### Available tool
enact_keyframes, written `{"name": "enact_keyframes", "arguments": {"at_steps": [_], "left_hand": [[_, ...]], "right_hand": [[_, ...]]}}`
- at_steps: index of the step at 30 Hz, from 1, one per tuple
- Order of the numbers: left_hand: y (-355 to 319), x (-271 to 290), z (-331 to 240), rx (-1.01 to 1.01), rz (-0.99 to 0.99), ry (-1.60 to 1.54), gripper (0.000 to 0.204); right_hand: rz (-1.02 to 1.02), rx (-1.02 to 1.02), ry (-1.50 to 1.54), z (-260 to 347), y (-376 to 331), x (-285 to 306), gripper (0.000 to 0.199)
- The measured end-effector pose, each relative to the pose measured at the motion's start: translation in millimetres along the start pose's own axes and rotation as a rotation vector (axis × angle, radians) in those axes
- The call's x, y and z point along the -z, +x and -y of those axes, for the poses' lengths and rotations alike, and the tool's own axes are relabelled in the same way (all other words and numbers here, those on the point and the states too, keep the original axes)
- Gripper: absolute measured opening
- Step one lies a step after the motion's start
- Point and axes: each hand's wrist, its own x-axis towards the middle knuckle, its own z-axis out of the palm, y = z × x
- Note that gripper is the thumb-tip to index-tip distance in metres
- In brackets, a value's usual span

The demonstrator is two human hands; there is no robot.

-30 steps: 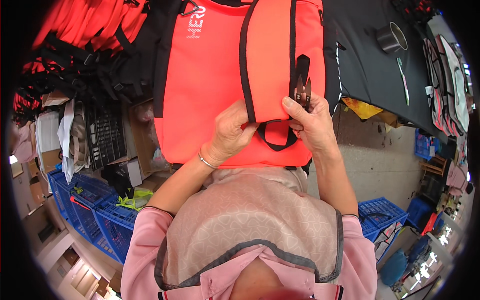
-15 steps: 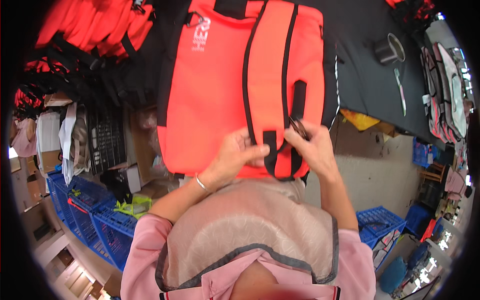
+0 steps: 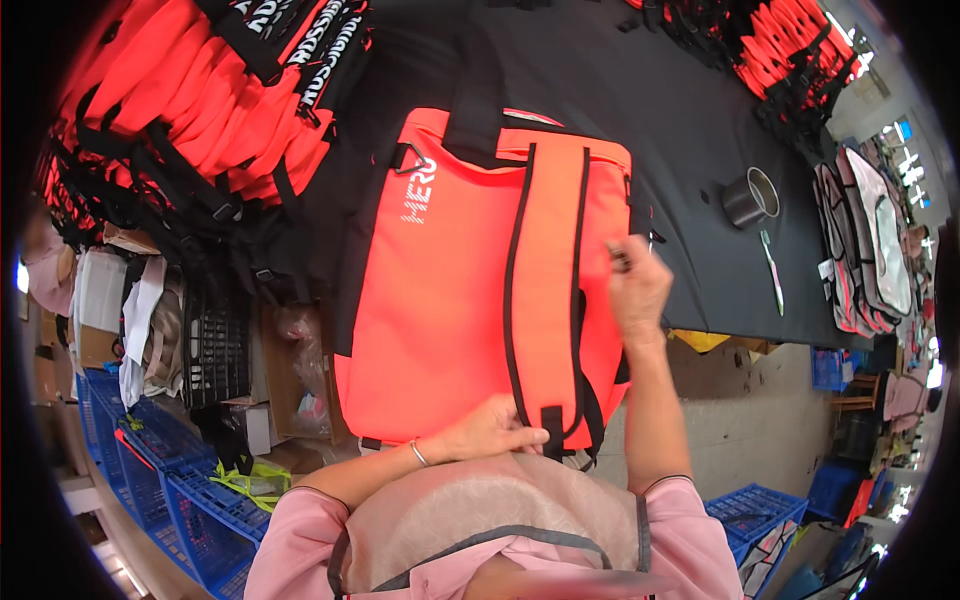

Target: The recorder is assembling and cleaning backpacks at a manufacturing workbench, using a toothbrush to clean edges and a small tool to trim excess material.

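A bright red-orange backpack (image 3: 440,300) lies on the black-covered table, its lower end against my body. An orange shoulder strap (image 3: 545,270) with black edging runs down its length. At the strap's lower end, my left hand (image 3: 495,428) closes on it, thumb on top beside the black webbing (image 3: 552,425). My right hand (image 3: 640,290) is raised over the bag's right edge, apart from the strap. Its fingers are closed round a small dark metal tool, apparently thread snips (image 3: 620,260), mostly hidden by the hand.
Stacked red and black bags (image 3: 200,110) rise at the left, with more bags (image 3: 795,50) at the far right. A metal cup (image 3: 750,198) and a toothbrush (image 3: 772,272) lie right of the backpack. Blue crates (image 3: 200,500) stand below left; another blue crate (image 3: 755,510) is below right.
My right hand has moved away from the strap's lower end, up and right, with the snips. My left hand stays on the strap. The view has shifted, showing more of the table.
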Motion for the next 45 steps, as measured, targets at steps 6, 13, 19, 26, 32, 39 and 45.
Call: {"name": "enact_keyframes", "arguments": {"at_steps": [6, 13, 19, 26, 32, 39, 45], "left_hand": [[-5, 9, -81, 0.088, 0.617, 1.206, 0.026], [54, 137, -182, -0.642, -0.748, 2.074, 0.025], [77, 188, -155, -0.889, -0.715, 1.962, 0.033], [107, 194, -186, -0.668, -1.082, 1.712, 0.012], [147, 207, -200, -0.877, -0.822, 1.782, 0.012], [167, 210, -201, -0.729, -0.851, 1.837, 0.003], [162, 216, -201, -0.828, -0.692, 2.007, 0.009]], "right_hand": [[0.018, -0.283, 0.235, 16, 64, 36, 0.033], [0.093, -0.122, 0.603, 89, 121, -19, 0.012], [0.234, -0.295, 0.548, 42, 118, -122, 0.022], [0.356, -0.414, 0.764, 32, 117, -127, 0.011], [0.325, -0.419, 0.790, 33, 117, -127, 0.011], [0.290, -0.389, 0.762, 31, 116, -132, 0.014], [0.345, -0.355, 0.794, 22, 118, -131, 0.014]]}}
